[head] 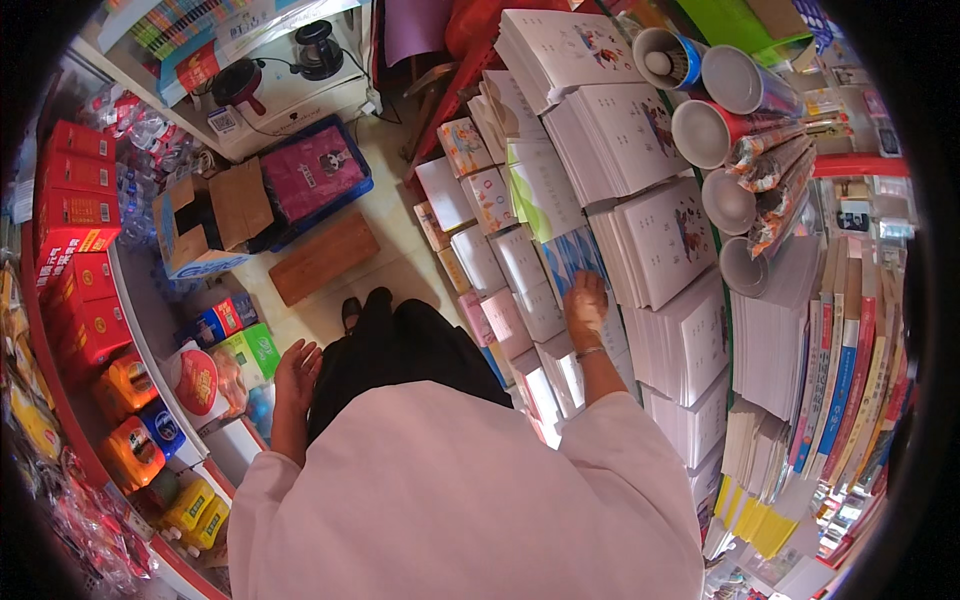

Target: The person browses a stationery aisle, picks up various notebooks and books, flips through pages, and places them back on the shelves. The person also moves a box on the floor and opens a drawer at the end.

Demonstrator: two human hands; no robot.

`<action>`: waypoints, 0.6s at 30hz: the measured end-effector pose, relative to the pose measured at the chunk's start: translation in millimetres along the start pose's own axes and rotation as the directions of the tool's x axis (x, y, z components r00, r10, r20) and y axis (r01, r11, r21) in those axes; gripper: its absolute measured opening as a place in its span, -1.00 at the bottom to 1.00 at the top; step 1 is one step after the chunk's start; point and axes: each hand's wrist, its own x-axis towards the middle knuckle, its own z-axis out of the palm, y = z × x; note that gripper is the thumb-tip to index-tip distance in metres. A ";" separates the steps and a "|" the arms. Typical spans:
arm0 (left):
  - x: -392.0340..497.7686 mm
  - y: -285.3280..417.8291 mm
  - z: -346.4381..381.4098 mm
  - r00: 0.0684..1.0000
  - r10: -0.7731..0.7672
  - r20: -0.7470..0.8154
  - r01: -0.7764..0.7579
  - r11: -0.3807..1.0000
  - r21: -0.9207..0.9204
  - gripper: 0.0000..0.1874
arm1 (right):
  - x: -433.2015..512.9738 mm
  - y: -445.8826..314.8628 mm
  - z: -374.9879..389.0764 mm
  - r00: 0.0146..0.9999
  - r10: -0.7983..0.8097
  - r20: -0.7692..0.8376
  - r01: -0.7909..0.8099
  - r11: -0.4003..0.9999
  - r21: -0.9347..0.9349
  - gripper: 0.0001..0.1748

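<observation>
My right hand (585,304) rests at the near end of a blue patterned booklet (571,259) among stacks of paper goods. Its fingertips are blurred, and whether they grip the booklet cannot be seen. Just beyond lies a white and green booklet (546,187). To the right rise thick piles of white booklets (664,244) with small printed figures on their covers. By my left side hangs my left hand (300,367), fingers apart and holding nothing. A green package (259,354) sits on the low shelf next to it.
A wooden plank stool (325,259) stands on the tiled floor, near an opened cardboard box (214,225) and a blue crate (364,161). Red boxes (79,202) line the left shelf. Shuttlecock tubes (701,135) and upright books (840,375) stand at right.
</observation>
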 end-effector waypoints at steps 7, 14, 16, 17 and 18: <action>0.5 4.3 -5.1 1.000 -0.011 -0.028 0.011 1.000 -0.005 -0.52 | -4.4 -3.1 1.8 0.991 0.081 0.104 -0.075 0.995 -0.060 -0.88; 10.8 1.0 -8.9 1.000 -0.012 0.020 0.012 1.000 0.005 -0.51 | -9.7 5.2 -5.0 0.987 0.091 0.135 -0.089 0.996 -0.016 -0.83; 9.9 3.5 -1.9 0.999 -0.004 0.042 0.003 1.000 0.016 -0.51 | -12.8 8.0 -1.5 0.985 0.087 0.146 -0.090 0.996 0.010 -0.81; 10.6 4.8 3.2 0.999 0.003 0.050 -0.004 1.000 0.026 -0.51 | -14.3 11.9 1.0 0.986 0.076 0.149 -0.083 0.996 0.041 -0.80; 9.9 6.4 8.0 0.998 0.009 0.055 -0.011 0.999 0.036 -0.51 | -15.7 14.6 3.2 0.986 0.063 0.153 -0.075 0.994 0.075 -0.79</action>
